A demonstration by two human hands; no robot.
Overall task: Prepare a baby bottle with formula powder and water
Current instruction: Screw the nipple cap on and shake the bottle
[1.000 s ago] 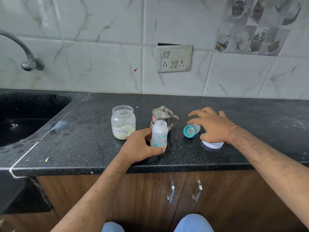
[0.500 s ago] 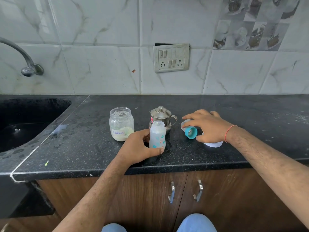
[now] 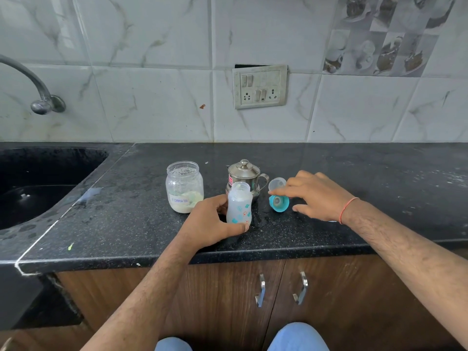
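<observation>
An open, translucent baby bottle (image 3: pixel 239 206) with teal prints stands upright on the black counter (image 3: pixel 379 178). My left hand (image 3: pixel 209 224) is wrapped around its lower half. Just right of it lies the teal nipple ring (image 3: pixel 279 203) on its side, with a clear cap (image 3: pixel 276 184) behind it. My right hand (image 3: pixel 316 196) hovers over both with its fingers spread, and the index fingertip touches the top of the ring. A lidless glass jar (image 3: pixel 184 186) labelled "Formula", with pale powder at the bottom, stands left of the bottle. A small lidded steel pot (image 3: pixel 243 174) is directly behind the bottle.
A black sink (image 3: pixel 38 178) with a curved tap (image 3: pixel 38 95) takes up the left end. A switch and socket plate (image 3: pixel 260 86) is on the tiled wall behind. Wet patches surround the bottle. Wooden cupboard doors with metal handles (image 3: pixel 260 290) are below the counter's front edge.
My right hand gripped the teal ring with its clear cap, and now its fingers are spread over them. The clear cap lies apart behind the ring. The left hand stays on the bottle.
</observation>
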